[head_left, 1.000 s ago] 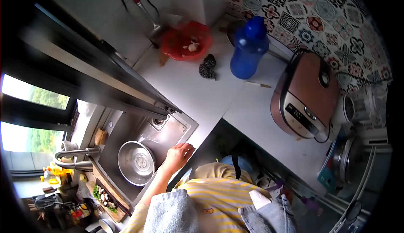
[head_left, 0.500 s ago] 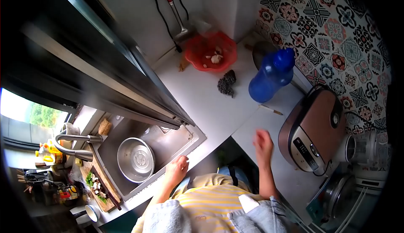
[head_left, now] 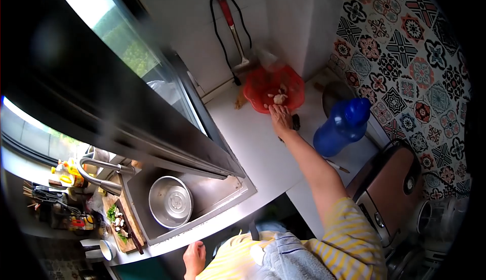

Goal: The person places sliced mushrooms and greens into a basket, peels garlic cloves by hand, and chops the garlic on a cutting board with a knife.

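My right hand (head_left: 281, 119) is stretched forward at the near rim of a red plastic bowl (head_left: 255, 92), its fingers extended and apart. Pale pieces that look like garlic (head_left: 279, 98) lie in the bowl, just past the fingertips. Partly hidden behind this hand on the counter is a dark steel-wool scrubber (head_left: 296, 122). My left hand (head_left: 194, 257) hangs low in front of the counter, close to the body, its fingers curled with nothing visible in them.
A blue bottle (head_left: 331, 137) stands right of my forearm, near a pinkish rice cooker (head_left: 392, 186). The sink (head_left: 207, 191) on the left holds a metal basin (head_left: 153, 199). Chopped food and a knife lie on a cutting board (head_left: 132, 219). A window frame (head_left: 177, 141) juts over the sink.
My right hand has moved from the counter by the rice cooker forward to the red bowl. My left hand has dropped from the sink's edge toward the body. The view has shifted.
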